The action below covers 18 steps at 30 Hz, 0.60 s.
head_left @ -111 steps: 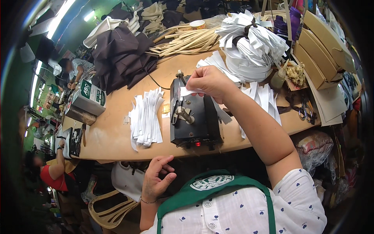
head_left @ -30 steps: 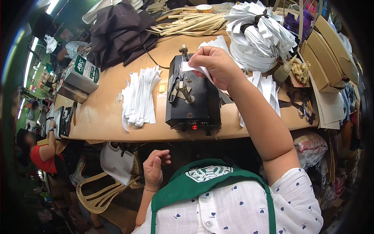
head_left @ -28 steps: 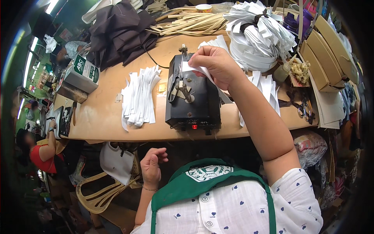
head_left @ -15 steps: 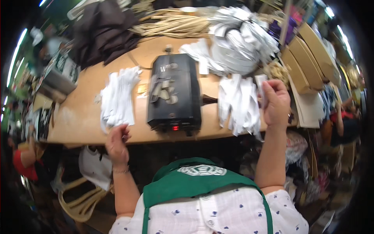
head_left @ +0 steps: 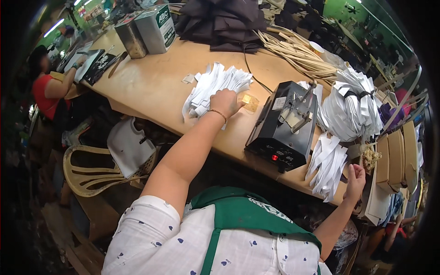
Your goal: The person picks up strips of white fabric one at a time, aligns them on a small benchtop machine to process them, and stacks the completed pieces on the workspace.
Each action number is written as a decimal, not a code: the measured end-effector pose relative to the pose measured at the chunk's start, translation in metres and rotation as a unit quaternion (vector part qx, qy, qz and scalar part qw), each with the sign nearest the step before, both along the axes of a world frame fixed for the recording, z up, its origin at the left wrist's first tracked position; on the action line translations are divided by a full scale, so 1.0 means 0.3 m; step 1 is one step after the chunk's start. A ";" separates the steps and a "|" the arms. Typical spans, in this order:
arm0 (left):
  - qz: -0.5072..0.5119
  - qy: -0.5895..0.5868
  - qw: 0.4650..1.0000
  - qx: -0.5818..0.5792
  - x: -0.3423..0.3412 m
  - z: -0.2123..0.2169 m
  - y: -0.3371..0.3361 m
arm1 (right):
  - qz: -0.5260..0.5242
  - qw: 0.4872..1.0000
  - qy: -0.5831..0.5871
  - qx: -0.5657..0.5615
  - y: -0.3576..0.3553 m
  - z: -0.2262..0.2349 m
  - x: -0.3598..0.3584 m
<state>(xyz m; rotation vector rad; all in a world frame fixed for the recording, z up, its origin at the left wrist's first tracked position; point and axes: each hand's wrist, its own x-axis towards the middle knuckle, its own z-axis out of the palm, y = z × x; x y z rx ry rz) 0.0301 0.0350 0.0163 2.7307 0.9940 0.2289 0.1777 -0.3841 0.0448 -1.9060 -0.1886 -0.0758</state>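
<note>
My left hand (head_left: 224,102) rests on the near right part of a pile of white fabric strips (head_left: 206,89); its fingers are curled down onto the strips, the tips hidden. My right hand (head_left: 355,182) is raised beside a second pile of white strips (head_left: 326,165), apart from it. Thumb and fingers there are pinched together, and whatever lies between them is too small to tell. Between the two piles stands a black box-shaped machine (head_left: 283,123) with a lit red switch and metal parts on top.
A small yellowish patch (head_left: 249,101) lies beside the left pile. Behind are dark folded cloth (head_left: 220,20), pale long strips (head_left: 298,50) and a large tied white bundle (head_left: 350,105). Metal cans (head_left: 156,30) stand far left. Cardboard boxes (head_left: 389,158) are at right; a chair (head_left: 87,169) stands below the table's left side.
My view has turned left. My left hand has moved from the near edge of the left pile onto it. The white strip seen in my right hand earlier no longer shows there.
</note>
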 end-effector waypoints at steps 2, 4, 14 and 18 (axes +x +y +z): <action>-0.005 0.065 0.998 0.022 0.027 -0.016 -0.010 | 0.018 1.000 -0.019 0.017 0.003 0.010 -0.040; -0.001 0.067 0.998 -0.006 0.037 -0.018 -0.004 | 0.017 0.999 -0.038 0.000 -0.008 0.016 -0.071; -0.040 -0.150 0.978 -0.142 -0.047 -0.074 0.110 | 0.111 0.990 0.001 -0.091 0.026 0.060 -0.242; -0.067 -0.303 0.901 -0.304 -0.197 0.053 0.012 | 0.280 0.956 0.047 -0.077 0.151 0.179 -0.335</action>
